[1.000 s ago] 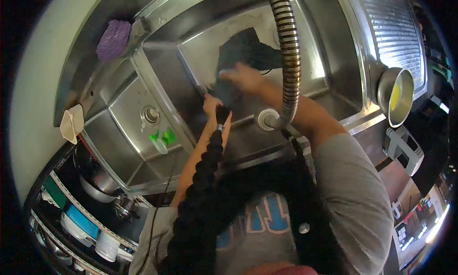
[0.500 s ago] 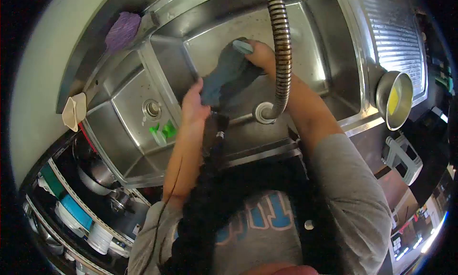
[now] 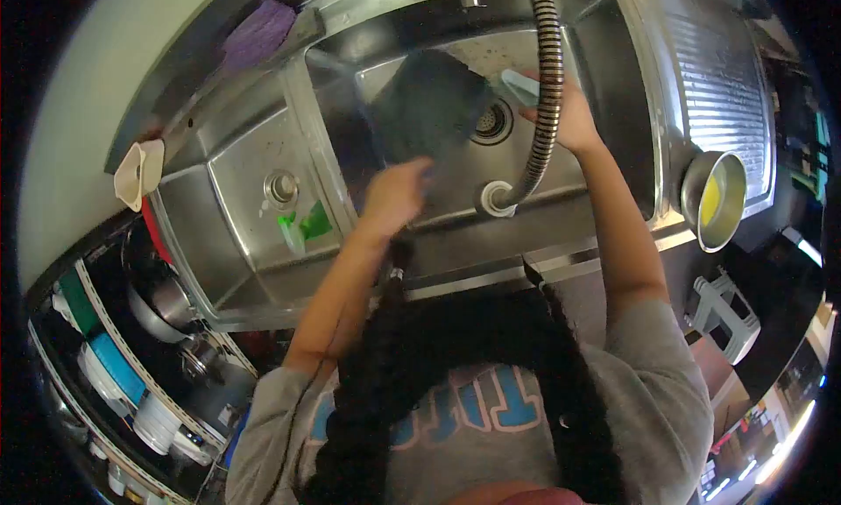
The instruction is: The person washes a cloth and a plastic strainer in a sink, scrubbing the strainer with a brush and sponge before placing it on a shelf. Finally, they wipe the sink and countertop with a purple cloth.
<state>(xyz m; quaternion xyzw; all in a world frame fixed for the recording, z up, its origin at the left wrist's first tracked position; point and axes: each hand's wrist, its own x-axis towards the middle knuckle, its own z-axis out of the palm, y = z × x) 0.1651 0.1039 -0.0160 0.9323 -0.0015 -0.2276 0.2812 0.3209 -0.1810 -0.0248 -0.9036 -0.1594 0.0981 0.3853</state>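
Dark cloth (image 3: 429, 102) now spread left of the drain (image 3: 491, 122), right hand (image 3: 568, 118) shifted right of it, gripping a pale bar (image 3: 520, 86); can't tell left hand (image 3: 396, 197) grip.

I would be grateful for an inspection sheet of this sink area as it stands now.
Surface: steel double sink; pale specks in the left basin.
Job's things: dark cloth spread in the right basin, blurred; pale bar-like item in the right hand.
Clutter: green piece in the left basin; purple cloth and beige container at the sink's edge.
Hands: right grips the pale item; left hand near the dark cloth, contact unclear.
Cables: thin dark cord by the left arm.
Surroundings: ribbed metal hose over the right basin; metal bowl with yellow contents; shelved dishes.
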